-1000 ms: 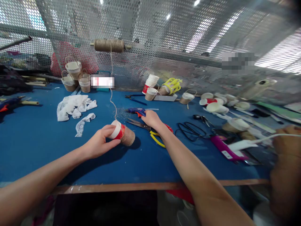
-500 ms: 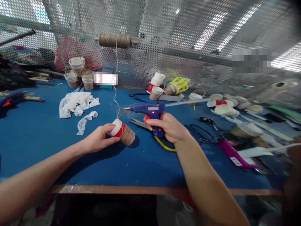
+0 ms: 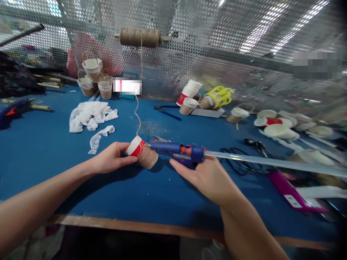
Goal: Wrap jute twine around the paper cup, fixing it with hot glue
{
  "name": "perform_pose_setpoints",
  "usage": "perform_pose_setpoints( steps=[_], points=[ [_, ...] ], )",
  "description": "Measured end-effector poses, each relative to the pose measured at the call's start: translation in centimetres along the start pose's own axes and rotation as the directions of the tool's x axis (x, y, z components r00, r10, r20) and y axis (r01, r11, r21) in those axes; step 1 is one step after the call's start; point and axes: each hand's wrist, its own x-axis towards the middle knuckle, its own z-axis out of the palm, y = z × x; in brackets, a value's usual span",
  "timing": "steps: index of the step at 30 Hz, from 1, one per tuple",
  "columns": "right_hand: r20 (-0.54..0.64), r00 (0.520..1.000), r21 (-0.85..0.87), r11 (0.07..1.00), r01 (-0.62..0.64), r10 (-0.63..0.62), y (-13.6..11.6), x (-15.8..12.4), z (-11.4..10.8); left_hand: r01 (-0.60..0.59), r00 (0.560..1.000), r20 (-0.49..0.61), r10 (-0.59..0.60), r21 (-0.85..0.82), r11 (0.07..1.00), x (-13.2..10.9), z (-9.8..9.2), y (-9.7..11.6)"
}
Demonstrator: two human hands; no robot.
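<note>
Pinched between the thumb and fingers of my left hand is a red and white paper cup, tilted on its side. Brown twine is wound round its lower part. From the cup a strand runs up to a twine spool on the mesh. My right hand is wrapped round a blue hot glue gun with a long clear glue stick in its back. The gun's metal tip is at the cup, by the border of red paper and twine. Scissors lie partly hidden behind the gun.
White lace strips lie at the left, before several twine-wrapped cups. Pliers, more cups and a yellow net-like piece are at the back. A purple item and black cord lie right.
The glue gun has come down and turned, its tip moving from above the table to the cup. My left hand keeps the cup in nearly the same place. The camera view has shifted slightly.
</note>
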Motion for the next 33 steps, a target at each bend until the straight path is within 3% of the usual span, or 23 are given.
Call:
perform_pose_setpoints(
  steps=[5,11,16,33],
  points=[
    [-0.046,0.996,-0.113,0.991,0.072,-0.078,0.34,-0.14,0.42,0.003,1.000,-0.021,-0.004,-0.019,1.000,0.00,0.16,-0.17],
    [0.034,0.991,-0.093,0.987,0.133,-0.130,-0.05,-0.42,0.44,-0.014,0.999,-0.032,0.014,-0.007,1.000,0.10,0.18,-0.27],
    [0.006,0.995,-0.163,0.981,0.102,-0.102,-0.10,-0.50,0.46,-0.010,0.999,-0.038,0.009,-0.024,1.000,0.08,0.26,-0.15],
    [0.005,0.989,-0.120,0.981,0.150,-0.150,-0.29,-0.88,0.52,-0.003,0.999,-0.033,0.004,0.032,0.999,0.01,0.18,0.04]
  ],
)
